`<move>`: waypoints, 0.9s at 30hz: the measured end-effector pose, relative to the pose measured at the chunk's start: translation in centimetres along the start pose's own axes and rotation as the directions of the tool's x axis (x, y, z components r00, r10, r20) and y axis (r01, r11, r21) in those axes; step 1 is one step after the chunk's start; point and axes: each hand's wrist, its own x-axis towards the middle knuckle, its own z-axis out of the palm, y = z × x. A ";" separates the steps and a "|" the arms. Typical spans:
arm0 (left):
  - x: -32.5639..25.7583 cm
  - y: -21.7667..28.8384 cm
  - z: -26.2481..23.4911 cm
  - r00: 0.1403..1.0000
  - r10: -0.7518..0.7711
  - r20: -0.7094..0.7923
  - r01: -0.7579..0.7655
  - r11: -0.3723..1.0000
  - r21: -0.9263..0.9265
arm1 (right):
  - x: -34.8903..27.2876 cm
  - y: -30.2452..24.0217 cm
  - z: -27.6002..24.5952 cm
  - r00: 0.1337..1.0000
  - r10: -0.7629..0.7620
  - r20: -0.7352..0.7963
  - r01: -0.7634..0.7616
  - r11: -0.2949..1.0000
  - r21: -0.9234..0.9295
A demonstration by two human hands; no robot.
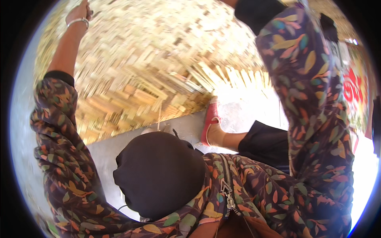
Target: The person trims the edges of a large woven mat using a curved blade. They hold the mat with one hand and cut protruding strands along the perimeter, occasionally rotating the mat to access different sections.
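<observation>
Head view: left hand (79, 12) on woven bamboo mat (158, 59).

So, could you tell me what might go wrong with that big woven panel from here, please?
The woven bamboo mat is lifted overhead, and only the left hand shows at its edge, so it could tip. Loose strip ends at the unfinished edge could snag the patterned sleeve. The foot sits right under that edge.

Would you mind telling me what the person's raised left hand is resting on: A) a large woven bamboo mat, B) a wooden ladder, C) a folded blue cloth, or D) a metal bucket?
A: the left hand, with a silver bangle on its wrist, reaches up against the large woven bamboo mat that fills the top of the view.
</observation>
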 end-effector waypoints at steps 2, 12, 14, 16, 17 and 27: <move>3.6 -0.7 6.0 0.998 0.016 0.060 -0.027 0.981 0.194 | -2.3 1.7 -4.2 0.992 0.074 -0.102 -0.088 0.986 -0.145; 6.7 -8.6 4.4 0.961 -0.136 0.240 0.103 0.984 0.143 | -24.2 11.5 -15.3 0.528 0.826 -0.197 -0.806 0.561 0.191; 6.5 -12.0 -1.4 0.959 -0.241 0.148 0.248 0.968 -0.033 | -28.6 13.3 -16.5 0.538 0.789 -0.296 -0.842 0.523 -0.134; 4.8 -14.3 -6.2 0.959 -0.281 0.032 0.277 0.955 0.102 | -33.9 14.1 -17.5 0.479 0.797 -0.367 -0.877 0.444 -0.183; 3.7 -14.3 -8.1 0.949 -0.303 0.086 0.286 0.943 0.168 | -36.8 14.5 -18.0 0.427 0.817 -0.386 -0.904 0.386 -0.183; -18.7 -4.0 15.3 0.802 0.062 0.594 -0.466 0.688 0.557 | -63.1 21.3 -12.3 -0.055 0.907 -0.418 -0.993 -0.094 -0.074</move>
